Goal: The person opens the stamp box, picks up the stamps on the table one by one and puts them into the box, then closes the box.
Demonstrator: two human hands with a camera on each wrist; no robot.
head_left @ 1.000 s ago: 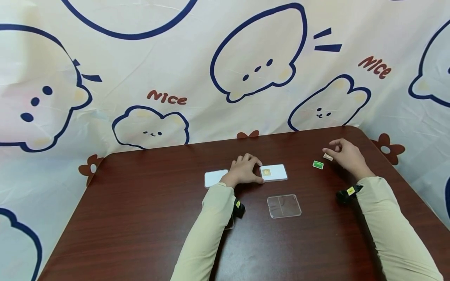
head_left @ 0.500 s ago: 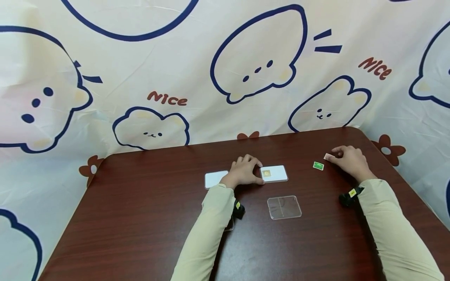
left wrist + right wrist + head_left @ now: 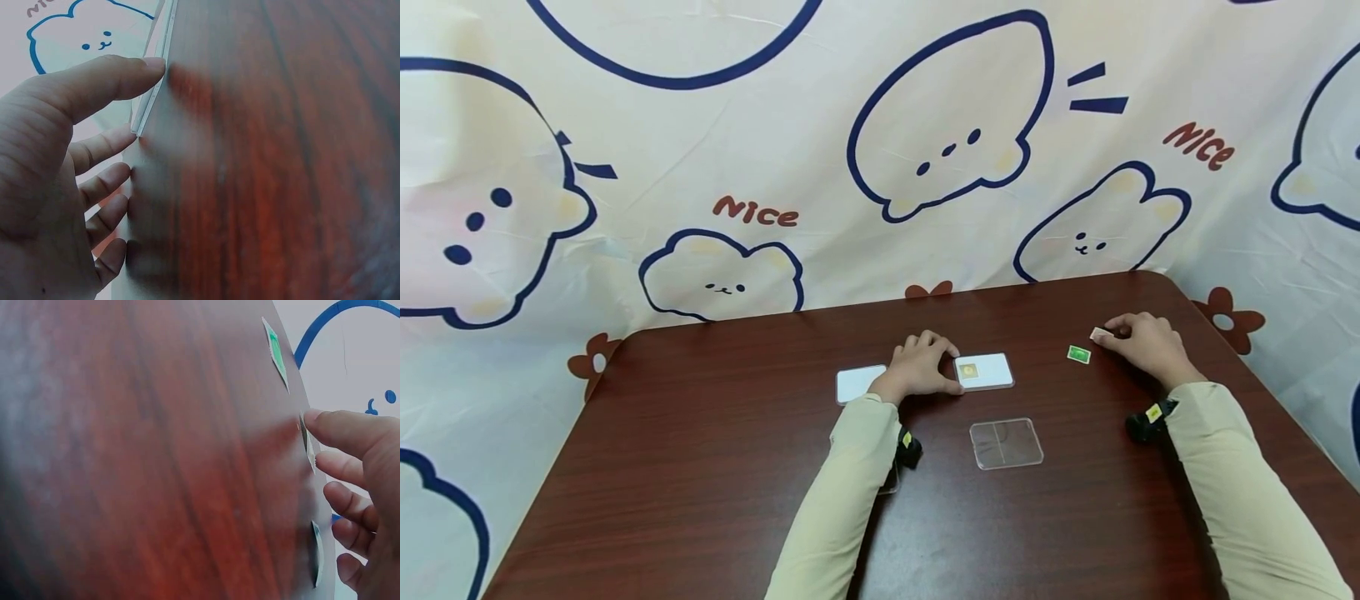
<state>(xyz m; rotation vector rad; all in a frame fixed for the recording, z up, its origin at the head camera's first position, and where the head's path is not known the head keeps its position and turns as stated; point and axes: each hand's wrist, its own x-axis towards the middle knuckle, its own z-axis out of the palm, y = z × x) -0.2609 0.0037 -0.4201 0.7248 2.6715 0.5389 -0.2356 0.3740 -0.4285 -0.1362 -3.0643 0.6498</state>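
My left hand [image 3: 921,364] holds the left end of a flat clear case [image 3: 988,372] with a white insert, thumb and index finger at its two corners. A small gold-toned stamp [image 3: 968,371] lies on the insert's left part. At the table's right side, my right hand [image 3: 1152,343] pinches a small pale stamp [image 3: 1097,333] between thumb and index finger, low over the wood. Just left of it lies a green stamp [image 3: 1078,354]. The right wrist view shows another stamp [image 3: 317,553] below the curled fingers; the hand hides it from the head view.
A clear plastic lid [image 3: 1007,442] lies in front of the case. Another white-filled case [image 3: 859,383] sits left of my left wrist, partly covered by it. The edge of one more clear piece [image 3: 891,482] shows beside my left forearm. A printed cloth [image 3: 850,275] hangs behind the table [image 3: 700,467].
My right hand has come slightly down and right, bringing thumb and index finger to the right edge of the pale stamp. The left hand and its case have stayed put.
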